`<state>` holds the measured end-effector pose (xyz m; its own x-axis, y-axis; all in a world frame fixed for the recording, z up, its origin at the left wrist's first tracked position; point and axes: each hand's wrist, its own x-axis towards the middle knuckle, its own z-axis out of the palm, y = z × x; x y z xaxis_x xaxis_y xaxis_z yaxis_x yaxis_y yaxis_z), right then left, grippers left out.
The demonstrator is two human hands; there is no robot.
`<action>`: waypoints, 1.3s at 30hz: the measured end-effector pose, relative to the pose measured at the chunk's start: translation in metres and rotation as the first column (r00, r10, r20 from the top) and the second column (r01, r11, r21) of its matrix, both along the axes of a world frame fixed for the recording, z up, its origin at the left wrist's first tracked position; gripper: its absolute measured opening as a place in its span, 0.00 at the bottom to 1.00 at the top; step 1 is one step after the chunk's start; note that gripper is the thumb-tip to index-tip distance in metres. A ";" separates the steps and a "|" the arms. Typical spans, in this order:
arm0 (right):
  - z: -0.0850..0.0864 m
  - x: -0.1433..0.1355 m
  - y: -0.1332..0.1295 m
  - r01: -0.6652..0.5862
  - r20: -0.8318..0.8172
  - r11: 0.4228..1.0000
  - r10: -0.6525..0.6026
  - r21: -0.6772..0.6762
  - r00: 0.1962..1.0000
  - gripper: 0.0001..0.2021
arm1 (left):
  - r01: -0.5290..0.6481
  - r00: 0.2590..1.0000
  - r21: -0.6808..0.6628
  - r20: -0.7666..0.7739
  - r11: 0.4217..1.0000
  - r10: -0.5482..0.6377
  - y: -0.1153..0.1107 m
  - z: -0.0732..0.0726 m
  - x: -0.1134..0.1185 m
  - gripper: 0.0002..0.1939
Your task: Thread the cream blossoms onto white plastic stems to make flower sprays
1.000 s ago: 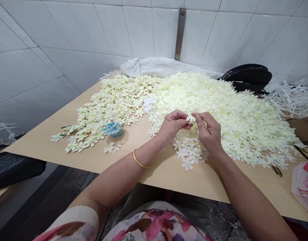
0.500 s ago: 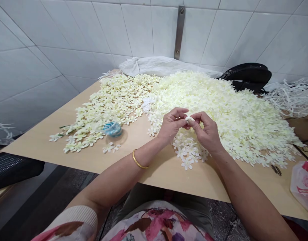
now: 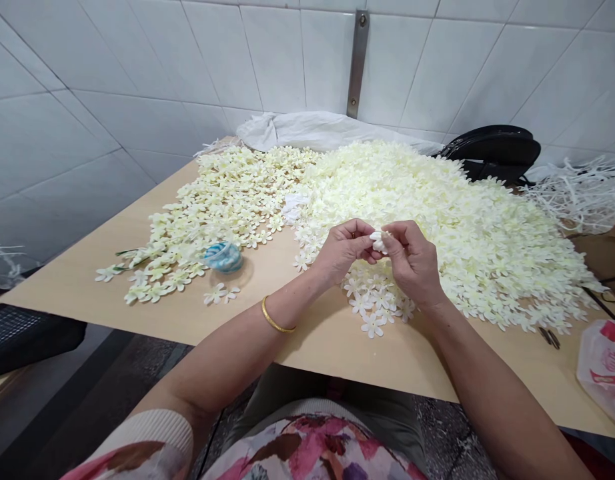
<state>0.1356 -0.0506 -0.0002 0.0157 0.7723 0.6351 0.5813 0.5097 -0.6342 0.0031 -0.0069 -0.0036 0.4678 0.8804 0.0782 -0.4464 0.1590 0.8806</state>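
Between my two hands is a small white artificial flower (image 3: pixel 378 242), its petals bunched together. My left hand (image 3: pixel 343 250) pinches it from the left, fingers curled. From the other side, my right hand (image 3: pixel 411 261) grips it between thumb and fingers. Both hands are raised over the front of a large heap of pale cream artificial flowers (image 3: pixel 437 220). Several loose white flowers (image 3: pixel 372 324) lie on the table just below my hands. The fingers partly cover the held flower.
Left on the wooden table (image 3: pixel 152 320) lies a second spread of yellowish flowers (image 3: pixel 227 193), with a blue-and-white cup-like thing (image 3: pixel 223 257) beside it. A black bag (image 3: pixel 492 150) stands behind the heap. At the right are white strands (image 3: pixel 587 193) and a printed plastic package (image 3: pixel 605 373).
More of the white flower shows between my fingertips now, with its petals gathered. My hands have shifted only slightly; the heaps look unchanged.
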 end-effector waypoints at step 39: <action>-0.006 0.001 0.005 -0.031 -0.063 1.000 0.031 0.003 0.998 0.26 | -0.039 0.998 -0.023 0.038 0.999 0.040 -0.004 0.005 0.000 0.08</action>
